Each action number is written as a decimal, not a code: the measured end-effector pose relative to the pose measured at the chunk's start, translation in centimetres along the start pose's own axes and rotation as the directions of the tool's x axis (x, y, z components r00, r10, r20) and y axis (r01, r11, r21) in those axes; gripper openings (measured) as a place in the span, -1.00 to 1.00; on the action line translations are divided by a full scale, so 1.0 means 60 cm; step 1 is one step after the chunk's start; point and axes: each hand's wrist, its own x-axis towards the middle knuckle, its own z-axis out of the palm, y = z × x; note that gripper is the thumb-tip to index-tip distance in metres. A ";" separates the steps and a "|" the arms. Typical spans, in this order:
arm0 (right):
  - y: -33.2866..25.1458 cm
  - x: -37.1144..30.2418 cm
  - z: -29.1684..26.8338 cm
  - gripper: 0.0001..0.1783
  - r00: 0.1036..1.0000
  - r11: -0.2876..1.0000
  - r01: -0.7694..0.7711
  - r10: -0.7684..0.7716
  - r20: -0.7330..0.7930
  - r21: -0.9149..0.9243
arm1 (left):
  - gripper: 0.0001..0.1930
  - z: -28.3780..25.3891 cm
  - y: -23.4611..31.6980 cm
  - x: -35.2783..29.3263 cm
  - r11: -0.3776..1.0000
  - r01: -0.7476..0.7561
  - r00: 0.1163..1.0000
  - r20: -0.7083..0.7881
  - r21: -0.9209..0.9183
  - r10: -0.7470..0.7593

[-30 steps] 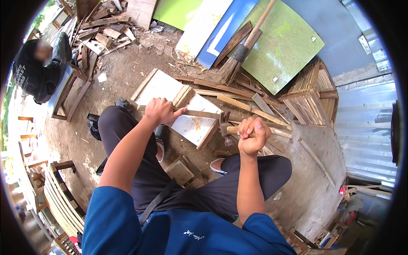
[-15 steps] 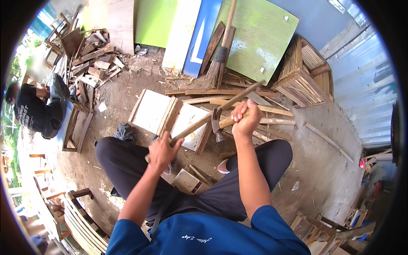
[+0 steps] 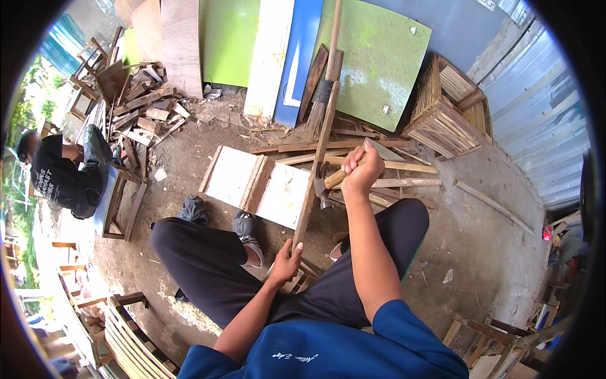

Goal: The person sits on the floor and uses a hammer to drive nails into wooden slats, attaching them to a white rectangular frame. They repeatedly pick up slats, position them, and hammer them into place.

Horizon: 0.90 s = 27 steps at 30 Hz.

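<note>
My left hand [image 3: 286,264] is closed on the lower end of a long wooden strip [image 3: 322,136], which points away from me, almost upright in the head view. A claw hammer [image 3: 335,180] is gripped by its wooden handle in my right hand [image 3: 363,170]. The hammer's metal head lies against or just beside the strip's right edge; whether they touch I cannot tell. Beyond my left hand, a low wooden piece with two white panels [image 3: 228,175] rests on the ground between my knees and the scrap boards.
Loose wooden strips [image 3: 379,165] lie past my right hand. A broom [image 3: 323,95] leans on a green board [image 3: 379,57]. Slatted wooden frames [image 3: 442,114] stand at the far right, a scrap wood pile [image 3: 142,101] at the far left. Another person [image 3: 63,170] sits at the left.
The strip has swung from a slant to nearly straight away from me. My left hand has moved right and closer to my body with its end. My right hand still holds the hammer.
</note>
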 end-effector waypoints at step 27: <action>0.023 -0.109 0.007 -0.52 0.970 0.949 0.230 -0.207 0.124 -0.215 | -0.32 0.064 -0.074 -0.011 0.997 -0.068 0.984 -0.162 0.029 0.072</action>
